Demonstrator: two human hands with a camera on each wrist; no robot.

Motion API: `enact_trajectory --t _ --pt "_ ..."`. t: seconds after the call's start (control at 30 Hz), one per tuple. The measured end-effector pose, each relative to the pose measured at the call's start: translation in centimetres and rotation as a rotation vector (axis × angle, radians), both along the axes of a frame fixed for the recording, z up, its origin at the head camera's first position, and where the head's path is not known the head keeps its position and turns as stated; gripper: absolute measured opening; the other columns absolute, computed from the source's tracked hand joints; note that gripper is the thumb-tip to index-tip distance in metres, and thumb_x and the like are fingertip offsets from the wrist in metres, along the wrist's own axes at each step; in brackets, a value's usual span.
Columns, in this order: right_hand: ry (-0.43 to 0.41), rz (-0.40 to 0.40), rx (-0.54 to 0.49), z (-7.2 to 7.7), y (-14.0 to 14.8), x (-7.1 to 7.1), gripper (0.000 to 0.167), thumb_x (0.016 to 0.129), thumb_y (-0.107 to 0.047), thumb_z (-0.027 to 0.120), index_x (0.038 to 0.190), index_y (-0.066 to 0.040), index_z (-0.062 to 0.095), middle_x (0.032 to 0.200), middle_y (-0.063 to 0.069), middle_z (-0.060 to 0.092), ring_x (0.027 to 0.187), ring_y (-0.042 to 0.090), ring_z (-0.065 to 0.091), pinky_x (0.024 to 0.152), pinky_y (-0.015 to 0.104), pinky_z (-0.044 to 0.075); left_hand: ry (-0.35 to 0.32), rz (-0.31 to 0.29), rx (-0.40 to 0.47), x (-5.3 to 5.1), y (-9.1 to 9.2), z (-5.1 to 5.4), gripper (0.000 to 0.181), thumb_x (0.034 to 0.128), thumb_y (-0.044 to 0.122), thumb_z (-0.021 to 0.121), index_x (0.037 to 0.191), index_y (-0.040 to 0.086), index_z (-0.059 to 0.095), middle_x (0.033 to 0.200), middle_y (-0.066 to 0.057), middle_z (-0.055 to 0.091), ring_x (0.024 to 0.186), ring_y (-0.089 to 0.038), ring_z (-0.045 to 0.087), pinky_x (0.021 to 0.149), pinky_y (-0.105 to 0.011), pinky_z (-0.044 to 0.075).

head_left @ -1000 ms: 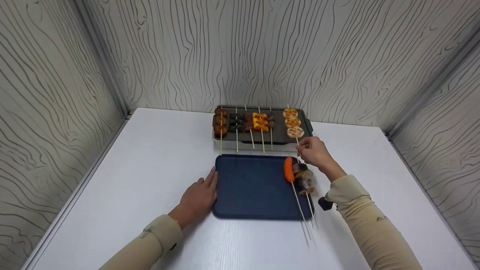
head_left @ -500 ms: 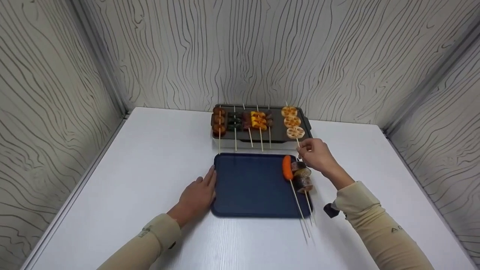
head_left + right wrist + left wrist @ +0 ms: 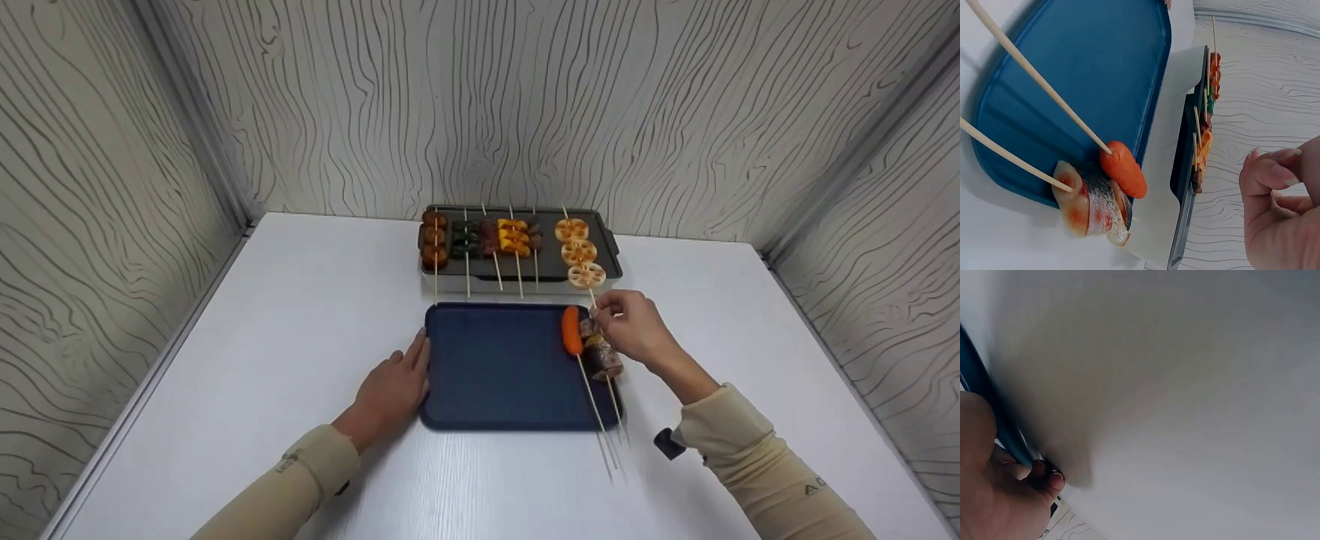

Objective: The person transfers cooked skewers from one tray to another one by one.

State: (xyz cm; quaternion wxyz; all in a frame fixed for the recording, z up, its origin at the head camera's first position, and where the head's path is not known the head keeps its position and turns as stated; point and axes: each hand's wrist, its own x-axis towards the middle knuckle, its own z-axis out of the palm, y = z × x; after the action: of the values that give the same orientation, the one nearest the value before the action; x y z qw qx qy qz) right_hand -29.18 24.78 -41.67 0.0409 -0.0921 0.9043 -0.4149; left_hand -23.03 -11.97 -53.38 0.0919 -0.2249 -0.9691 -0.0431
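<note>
Lotus-root skewer (image 3: 579, 252) spans the right end of a dark grill pan (image 3: 555, 268) in the head view, its stick pinched in the right hand (image 3: 634, 326). Around it are a white table (image 3: 315, 300) and wood-grain panels (image 3: 450, 112). Five other skewers (image 3: 489, 238) occupy the pan's left; a sausage skewer (image 3: 571, 330) and fish skewer (image 3: 602, 358) crowd the blue tray's (image 3: 495, 367) right side, near that hand. The left hand (image 3: 391, 394) has fingers extended along the tray's left edge.

Left wrist: that hand meets the tray's rim beside shadowed tabletop.

Right wrist: the fingers bend inward; the fish overhangs the tray.
</note>
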Motion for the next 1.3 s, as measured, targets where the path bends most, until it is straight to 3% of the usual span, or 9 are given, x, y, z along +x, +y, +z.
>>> enact_trajectory --t 0.5,0.97,1.3 --pt "-0.104 -0.035 -0.121 -1.2 0.3 3.4 0.022 0.103 -0.006 0.051 0.116 0.009 0.061 0.084 0.014 0.058 0.056 0.012 0.051 0.049 0.024 0.045 0.035 -0.015 0.034 -0.1 0.0 -0.2 0.052 0.1020 0.017 0.057 0.146 -0.010 0.048 0.157 -0.023 0.042 0.100 -0.036 0.064 0.077 -0.043 0.057" --pt "-0.165 -0.034 -0.197 -3.7 -0.4 5.9 0.013 0.101 -0.001 0.053 0.102 0.010 0.060 0.073 0.014 0.061 0.049 0.011 0.046 0.041 0.022 0.036 -0.039 0.033 0.038 -0.1 0.2 -0.3 0.053 0.1040 0.018 0.055 0.149 -0.008 0.045 0.160 -0.019 0.040 0.107 -0.035 0.063 0.083 -0.044 0.057" --pt "-0.135 -0.021 -0.158 -5.4 -0.9 6.7 0.014 0.099 0.002 0.052 0.103 0.011 0.061 0.073 0.012 0.064 0.046 0.010 0.047 0.041 0.022 0.037 -0.012 0.018 0.055 -0.4 0.0 -0.9 0.051 0.1052 0.018 0.052 0.149 -0.007 0.045 0.159 -0.020 0.040 0.110 -0.040 0.063 0.084 -0.046 0.057"
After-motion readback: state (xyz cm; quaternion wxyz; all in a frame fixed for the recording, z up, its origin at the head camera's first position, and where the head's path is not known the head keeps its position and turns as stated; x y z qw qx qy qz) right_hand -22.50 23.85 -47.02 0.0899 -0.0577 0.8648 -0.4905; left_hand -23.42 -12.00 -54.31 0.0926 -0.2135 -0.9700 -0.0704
